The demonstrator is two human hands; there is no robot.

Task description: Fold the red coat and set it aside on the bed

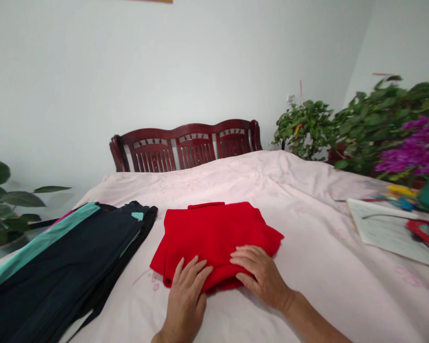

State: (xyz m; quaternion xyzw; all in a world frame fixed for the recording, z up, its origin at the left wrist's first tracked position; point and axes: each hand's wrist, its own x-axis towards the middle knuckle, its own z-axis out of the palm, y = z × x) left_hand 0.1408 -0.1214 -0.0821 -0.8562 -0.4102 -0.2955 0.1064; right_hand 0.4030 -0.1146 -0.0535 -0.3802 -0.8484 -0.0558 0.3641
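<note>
Pressing red garment (214, 238); left hand (186, 297); right hand (259, 276)

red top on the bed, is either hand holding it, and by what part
Nothing is gripped: the left hand and right hand rest open on the near part of the folded red garment, fingers flat on top.

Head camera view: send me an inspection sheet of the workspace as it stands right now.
Surface: pale pink bedding, wrinkled, with faint floral marks.
Job's things: folded red garment, collar at its far edge.
Clutter: dark folded clothing with a teal stripe to the left; sheet of paper and red object to the right.
Grippers: left hand and right hand lie flat on the garment, not gripping.
Cables: nothing seen.
Surroundings: dark red wooden headboard, green leafy plants, purple flowers, pale wall.
</note>
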